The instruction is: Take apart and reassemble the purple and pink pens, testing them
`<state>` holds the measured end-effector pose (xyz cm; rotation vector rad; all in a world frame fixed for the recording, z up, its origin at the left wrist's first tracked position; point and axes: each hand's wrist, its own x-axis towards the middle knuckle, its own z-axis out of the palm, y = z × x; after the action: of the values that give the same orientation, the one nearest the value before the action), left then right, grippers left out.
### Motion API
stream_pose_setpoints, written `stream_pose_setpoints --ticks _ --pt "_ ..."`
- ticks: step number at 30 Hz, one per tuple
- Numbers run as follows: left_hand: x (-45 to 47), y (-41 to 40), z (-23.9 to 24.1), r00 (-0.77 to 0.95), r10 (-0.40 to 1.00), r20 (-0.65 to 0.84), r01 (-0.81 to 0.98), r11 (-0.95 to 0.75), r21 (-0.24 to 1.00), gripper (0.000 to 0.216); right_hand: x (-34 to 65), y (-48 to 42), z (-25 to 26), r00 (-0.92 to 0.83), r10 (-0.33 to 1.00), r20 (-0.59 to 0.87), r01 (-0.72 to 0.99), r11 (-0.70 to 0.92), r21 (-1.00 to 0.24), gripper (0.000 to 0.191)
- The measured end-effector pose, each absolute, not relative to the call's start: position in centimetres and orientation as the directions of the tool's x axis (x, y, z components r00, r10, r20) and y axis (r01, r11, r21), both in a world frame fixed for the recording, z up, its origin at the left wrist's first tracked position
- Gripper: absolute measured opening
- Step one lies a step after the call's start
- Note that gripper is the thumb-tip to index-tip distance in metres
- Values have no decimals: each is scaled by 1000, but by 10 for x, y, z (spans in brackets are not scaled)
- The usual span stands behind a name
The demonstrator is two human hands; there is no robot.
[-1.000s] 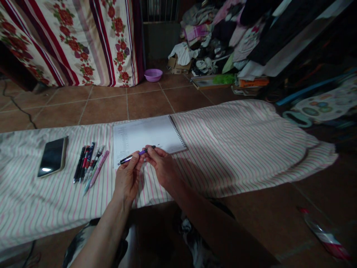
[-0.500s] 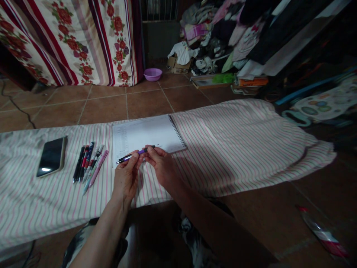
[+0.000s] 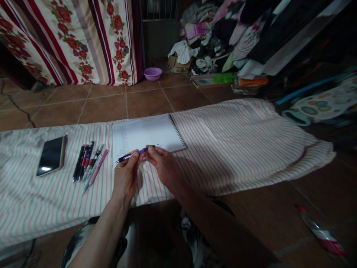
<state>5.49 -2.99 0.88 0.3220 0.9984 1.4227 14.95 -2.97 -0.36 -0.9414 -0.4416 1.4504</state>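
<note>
Purple pen (image 3: 141,151) is held roughly level in both hands, just above the near edge of the spiral notebook (image 3: 145,134), with one dark end sticking out to the left. The left hand (image 3: 126,179) pinches the barrel between thumb and fingertips. The right hand (image 3: 164,167) is closed on the other end, its fingers curled over it. The view is dim and the pen small, so I cannot tell whether the hands are twisting it, pulling at it or only steadying it.

The notebook lies open on the striped cloth (image 3: 237,141), toward its far edge, with the spiral on the right. Faint lines run down the left of the page and the rest looks blank. The pen is off the paper and appears to be in one piece, so the handling looks under way rather than finished. A row of other pens (image 3: 89,163) lies untouched left of the notebook, and a phone (image 3: 51,155) lies face up nearer the cloth's left end.
</note>
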Motion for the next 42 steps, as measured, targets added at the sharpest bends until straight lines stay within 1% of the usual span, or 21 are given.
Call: stream_pose_setpoints --ticks 3,6,7,9,11,14,16,18,21,24,26,28,30,33,37,42 --pt "50 -27 13 -155 866 -474 -704 240 668 15 159 -28 -7 70 971 -231 -506 -165 -847 21" --pt "43 -25 16 -165 840 -518 -714 260 649 18 176 -26 -14 124 960 -253 -254 -216 -943 25" --pt "40 -24 16 -161 838 -521 -715 264 647 18 183 -26 -17 159 964 -212 -143 -190 -971 24" --pt "36 -23 16 -153 840 -521 -710 273 649 18 195 -27 -22 157 984 -80 84 -94 -992 17" --pt "33 -23 15 -145 843 -518 -697 285 658 18 205 -32 -24 90 996 27 319 -3 -948 12" --pt "30 -23 13 -119 853 -507 -677 304 671 17 212 -40 -25 -71 994 83 615 109 -781 15" --pt "29 -23 13 -105 864 -493 -670 305 677 18 214 -44 -27 -153 984 90 730 174 -661 16" --pt "29 -23 13 -101 868 -486 -667 303 681 19 215 -46 -30 -207 974 90 789 220 -574 16" --pt "29 -23 13 -92 860 -503 -659 326 678 19 215 -46 -34 -244 966 86 820 253 -513 12" --pt "29 -24 13 -81 851 -519 -653 348 673 18 215 -46 -33 -247 964 102 811 263 -523 10" --pt "29 -24 13 -78 848 -525 -652 355 670 18 214 -45 -29 -221 969 113 768 244 -593 12" --pt "30 -25 12 -79 846 -527 -652 356 670 19 212 -44 -26 -174 979 109 690 200 -695 13" --pt "30 -25 12 -80 846 -527 -653 355 669 19 211 -42 -24 -118 988 97 586 149 -797 14" --pt "32 -26 12 -91 850 -520 -650 344 677 18 209 -38 -28 -16 996 93 417 91 -904 14" --pt "35 -27 13 -103 868 -485 -631 320 707 18 208 -34 -31 73 996 58 246 39 -968 18" --pt "37 -27 11 -113 894 -434 -599 287 747 18 206 -33 -29 101 995 25 155 9 -988 19"
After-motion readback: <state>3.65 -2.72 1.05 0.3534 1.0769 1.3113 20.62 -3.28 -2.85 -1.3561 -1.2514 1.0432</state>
